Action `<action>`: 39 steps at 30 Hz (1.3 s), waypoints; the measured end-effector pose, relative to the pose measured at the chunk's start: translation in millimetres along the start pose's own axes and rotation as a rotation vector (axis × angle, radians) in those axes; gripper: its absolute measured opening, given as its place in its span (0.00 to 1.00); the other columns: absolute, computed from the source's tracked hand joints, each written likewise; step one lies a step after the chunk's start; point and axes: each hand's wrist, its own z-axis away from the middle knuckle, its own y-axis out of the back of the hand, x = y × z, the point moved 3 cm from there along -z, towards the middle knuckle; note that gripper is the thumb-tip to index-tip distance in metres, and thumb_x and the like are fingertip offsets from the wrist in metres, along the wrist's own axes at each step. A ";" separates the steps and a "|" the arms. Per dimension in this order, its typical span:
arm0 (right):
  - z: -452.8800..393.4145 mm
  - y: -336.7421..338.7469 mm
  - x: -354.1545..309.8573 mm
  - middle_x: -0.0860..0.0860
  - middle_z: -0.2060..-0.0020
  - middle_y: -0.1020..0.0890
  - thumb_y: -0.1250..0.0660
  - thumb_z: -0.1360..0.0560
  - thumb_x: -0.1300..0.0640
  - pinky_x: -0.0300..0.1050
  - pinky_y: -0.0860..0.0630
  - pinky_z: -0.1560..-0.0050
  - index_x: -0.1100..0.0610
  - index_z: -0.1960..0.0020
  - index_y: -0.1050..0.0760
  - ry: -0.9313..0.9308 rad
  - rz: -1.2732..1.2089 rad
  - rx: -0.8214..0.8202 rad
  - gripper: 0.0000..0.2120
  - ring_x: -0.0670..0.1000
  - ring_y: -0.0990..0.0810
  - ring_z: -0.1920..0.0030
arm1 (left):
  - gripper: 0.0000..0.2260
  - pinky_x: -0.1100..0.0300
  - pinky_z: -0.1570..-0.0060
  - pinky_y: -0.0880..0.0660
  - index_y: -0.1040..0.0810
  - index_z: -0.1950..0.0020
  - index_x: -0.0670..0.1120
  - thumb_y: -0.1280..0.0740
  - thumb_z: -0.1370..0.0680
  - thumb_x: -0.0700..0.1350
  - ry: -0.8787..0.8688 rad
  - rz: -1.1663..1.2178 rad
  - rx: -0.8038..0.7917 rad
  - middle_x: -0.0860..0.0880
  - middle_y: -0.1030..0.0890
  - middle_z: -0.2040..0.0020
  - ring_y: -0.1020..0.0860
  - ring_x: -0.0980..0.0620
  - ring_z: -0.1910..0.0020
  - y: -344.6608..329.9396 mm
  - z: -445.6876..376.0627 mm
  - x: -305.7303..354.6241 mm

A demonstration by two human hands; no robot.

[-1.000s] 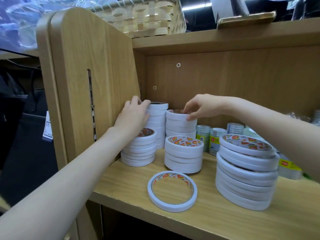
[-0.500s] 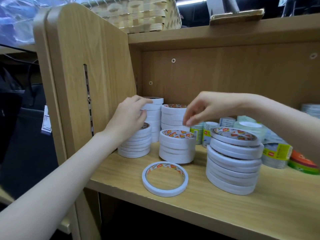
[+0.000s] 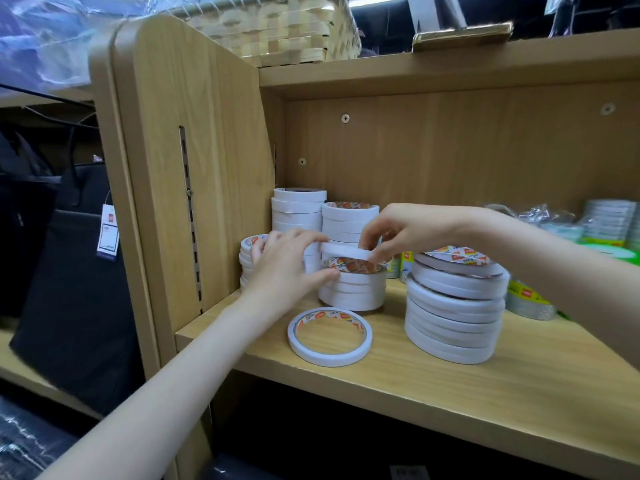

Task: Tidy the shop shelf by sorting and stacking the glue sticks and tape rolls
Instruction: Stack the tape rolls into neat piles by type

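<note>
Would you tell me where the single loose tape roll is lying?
The loose tape roll lies flat near the shelf's front edge, just before the short middle stack.

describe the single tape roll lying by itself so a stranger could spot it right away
On the wooden shelf, look near the front edge, in front of the short middle stack that both hands are working over. The loose tape roll lies flat there, alone. Unlike every neighbour it is not stacked, so the wood shows through its hole.
</note>
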 end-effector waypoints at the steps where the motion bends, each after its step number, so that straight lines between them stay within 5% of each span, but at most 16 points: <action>1: 1.2 2.7 -0.1 0.43 0.63 0.19 0.33 0.26 0.60 0.30 0.31 0.64 0.52 0.55 0.21 0.004 -0.009 0.023 0.04 0.37 0.26 0.67 | 0.23 0.57 0.36 0.47 0.29 0.36 0.56 0.30 0.29 0.57 0.004 0.008 0.001 0.56 0.28 0.38 0.35 0.52 0.36 1.6 1.0 -1.1; 6: 3.9 18.5 -1.3 0.44 0.62 0.17 0.33 0.26 0.59 0.43 0.25 0.59 0.54 0.53 0.20 -0.006 -0.003 0.139 0.04 0.47 0.22 0.61 | 0.19 0.57 0.38 0.43 0.30 0.35 0.52 0.33 0.25 0.49 0.040 -0.002 0.064 0.54 0.29 0.38 0.34 0.51 0.36 16.0 11.3 -25.3; 11: 3.6 20.8 -13.7 0.42 0.63 0.21 0.32 0.26 0.58 0.27 0.33 0.68 0.56 0.51 0.20 0.009 0.058 0.261 0.05 0.35 0.26 0.70 | 0.19 0.59 0.39 0.38 0.29 0.34 0.46 0.34 0.25 0.40 0.048 0.026 0.103 0.49 0.28 0.38 0.31 0.49 0.38 29.9 21.2 -51.4; 14: 6.7 16.5 -21.6 0.45 0.58 0.20 0.31 0.26 0.56 0.26 0.33 0.64 0.55 0.50 0.20 0.043 0.076 0.322 0.06 0.38 0.25 0.65 | 0.21 0.64 0.40 0.36 0.31 0.33 0.43 0.34 0.26 0.35 0.025 0.094 0.135 0.48 0.27 0.38 0.29 0.51 0.38 35.9 35.3 -55.9; 19: 4.1 -12.4 -51.6 0.42 0.59 0.22 0.31 0.27 0.57 0.28 0.31 0.59 0.54 0.49 0.19 0.178 0.053 0.209 0.07 0.36 0.25 0.62 | 0.21 0.59 0.39 0.30 0.31 0.33 0.44 0.35 0.26 0.34 0.036 0.153 0.130 0.50 0.27 0.39 0.28 0.54 0.41 38.2 62.1 -67.6; 23: -8.1 -42.1 -73.6 0.47 0.57 0.22 0.31 0.26 0.59 0.25 0.33 0.62 0.58 0.47 0.20 0.222 0.090 0.098 0.09 0.36 0.28 0.64 | 0.19 0.66 0.43 0.30 0.30 0.35 0.45 0.38 0.24 0.32 0.073 0.298 0.187 0.53 0.27 0.41 0.27 0.57 0.42 41.8 82.1 -69.7; 27: -11.3 -56.2 -78.9 0.47 0.56 0.23 0.32 0.26 0.61 0.25 0.32 0.62 0.58 0.45 0.20 0.209 0.129 0.046 0.10 0.42 0.26 0.62 | 0.10 0.79 0.45 0.36 0.25 0.42 0.54 0.40 0.21 0.46 0.010 0.415 0.121 0.63 0.28 0.41 0.30 0.68 0.39 41.6 95.8 -59.4; 32: 6.8 -15.0 -53.1 0.49 0.51 0.19 0.33 0.27 0.63 0.27 0.31 0.58 0.55 0.44 0.22 0.065 0.079 0.255 0.12 0.48 0.21 0.53 | 0.16 0.72 0.41 0.36 0.23 0.49 0.61 0.42 0.30 0.65 -0.067 0.285 -0.149 0.65 0.29 0.39 0.32 0.67 0.37 37.0 98.1 -56.4; 35: 11.5 -9.9 -33.4 0.46 0.49 0.21 0.31 0.27 0.59 0.34 0.29 0.51 0.53 0.43 0.23 -0.116 0.235 0.066 0.13 0.47 0.23 0.49 | 0.09 0.64 0.41 0.34 0.25 0.57 0.63 0.37 0.31 0.65 -0.058 0.255 -0.174 0.62 0.26 0.41 0.29 0.63 0.40 38.7 94.9 -54.7; 37: 9.2 -20.6 -23.7 0.44 0.52 0.23 0.30 0.28 0.57 0.42 0.27 0.47 0.51 0.43 0.25 -0.224 0.300 -0.116 0.14 0.48 0.24 0.48 | 0.04 0.67 0.41 0.35 0.25 0.60 0.60 0.31 0.28 0.58 -0.038 0.276 -0.182 0.60 0.25 0.42 0.28 0.62 0.41 39.5 93.3 -53.9; 39: 2.5 -26.9 -21.8 0.47 0.59 0.23 0.29 0.30 0.58 0.46 0.27 0.53 0.54 0.50 0.24 -0.244 0.348 -0.179 0.09 0.49 0.25 0.56 | 0.04 0.76 0.45 0.37 0.24 0.60 0.57 0.31 0.27 0.51 -0.035 0.272 -0.189 0.59 0.25 0.42 0.28 0.63 0.42 39.8 92.6 -55.1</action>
